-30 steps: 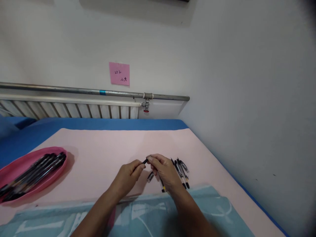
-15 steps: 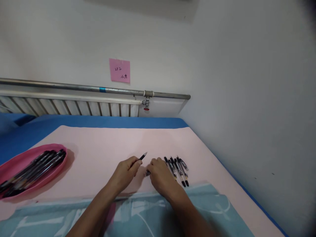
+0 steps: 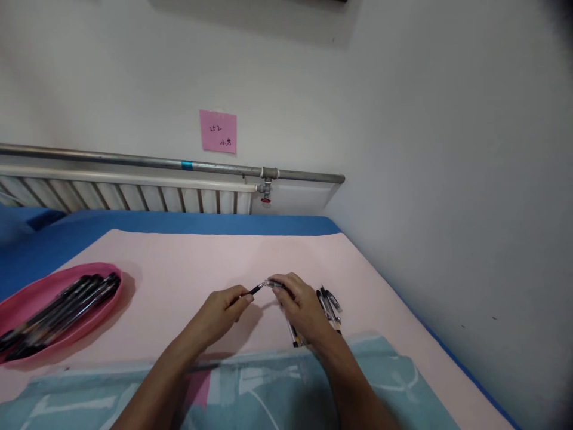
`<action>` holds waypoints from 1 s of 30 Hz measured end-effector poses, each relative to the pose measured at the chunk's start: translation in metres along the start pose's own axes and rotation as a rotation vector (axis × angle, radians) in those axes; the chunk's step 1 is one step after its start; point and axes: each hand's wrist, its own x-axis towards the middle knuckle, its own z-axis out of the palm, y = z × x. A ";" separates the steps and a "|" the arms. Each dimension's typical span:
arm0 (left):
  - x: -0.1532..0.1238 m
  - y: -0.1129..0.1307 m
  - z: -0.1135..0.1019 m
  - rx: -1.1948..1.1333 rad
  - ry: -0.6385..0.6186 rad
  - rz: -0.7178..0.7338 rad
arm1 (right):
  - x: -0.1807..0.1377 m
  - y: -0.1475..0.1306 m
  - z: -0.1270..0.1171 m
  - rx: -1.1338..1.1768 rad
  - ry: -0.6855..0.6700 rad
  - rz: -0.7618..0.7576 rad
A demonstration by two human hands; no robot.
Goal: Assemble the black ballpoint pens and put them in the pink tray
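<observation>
My left hand (image 3: pixel 221 310) is closed on a black pen (image 3: pixel 254 291) whose tip points up and to the right. My right hand (image 3: pixel 301 306) pinches a small clear pen cap (image 3: pixel 274 284) right at that tip. Both hands hover just above the pink sheet (image 3: pixel 188 263). A few capped black pens (image 3: pixel 330 304) lie side by side on the sheet beside my right hand, partly hidden by it. Another pen (image 3: pixel 293 335) pokes out under my right wrist.
A pink oval tray (image 3: pixel 27 292) with several black pens (image 3: pixel 62 313) sits at the left. A teal patterned cloth (image 3: pixel 250 388) covers the near edge. A blue mattress (image 3: pixel 188 224), a radiator (image 3: pixel 125 197), a steel pipe and a white wall with a pink note (image 3: pixel 218 132) lie behind.
My right hand went down to the sheet beside the loose pens, then rose again with a cap to the pen's tip. My left hand kept the pen nearly still.
</observation>
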 end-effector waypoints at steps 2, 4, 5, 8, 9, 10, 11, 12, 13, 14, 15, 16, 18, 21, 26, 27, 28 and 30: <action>-0.001 0.001 -0.002 0.007 -0.027 0.015 | 0.000 -0.001 -0.002 0.012 0.003 -0.014; -0.003 0.001 -0.005 0.011 -0.058 0.024 | 0.000 -0.003 -0.004 0.023 -0.015 -0.022; -0.003 0.001 -0.006 0.012 -0.077 0.027 | 0.000 -0.005 -0.005 0.037 -0.030 -0.022; -0.005 0.002 -0.009 0.025 -0.125 0.034 | 0.000 -0.008 -0.006 0.141 -0.044 0.032; -0.005 0.002 -0.010 0.033 -0.138 0.040 | 0.000 -0.009 -0.005 0.200 -0.031 0.079; -0.005 0.003 -0.010 0.040 -0.146 0.049 | 0.000 -0.010 -0.003 0.269 -0.008 0.136; -0.005 0.004 -0.010 0.044 -0.153 0.058 | -0.001 -0.010 -0.001 0.341 0.015 0.196; -0.005 0.004 -0.010 0.043 -0.160 0.067 | -0.001 -0.011 0.003 0.409 0.035 0.252; -0.005 0.005 -0.009 0.040 -0.162 0.077 | -0.001 -0.011 0.006 0.470 0.046 0.298; -0.005 0.005 -0.008 0.038 -0.158 0.084 | -0.001 -0.011 0.009 0.519 0.051 0.332; -0.005 0.006 -0.007 0.038 -0.153 0.090 | -0.001 -0.011 0.013 0.556 0.047 0.358; -0.005 0.005 -0.006 0.039 -0.147 0.095 | -0.001 -0.012 0.016 0.579 0.031 0.378; -0.005 0.004 -0.003 0.043 -0.137 0.107 | -0.002 -0.015 0.022 0.602 -0.011 0.405; -0.004 0.003 0.000 0.036 -0.103 0.097 | -0.003 -0.019 0.029 0.626 -0.013 0.432; -0.004 0.004 0.007 0.043 -0.016 0.095 | -0.003 -0.020 0.033 0.704 0.079 0.478; -0.003 0.004 0.008 0.051 -0.006 0.099 | -0.003 -0.019 0.033 0.710 0.078 0.489; -0.003 0.004 0.009 0.061 0.002 0.104 | -0.002 -0.017 0.033 0.712 0.073 0.498; -0.003 0.004 0.012 0.084 0.007 0.116 | -0.002 -0.014 0.033 0.715 0.053 0.514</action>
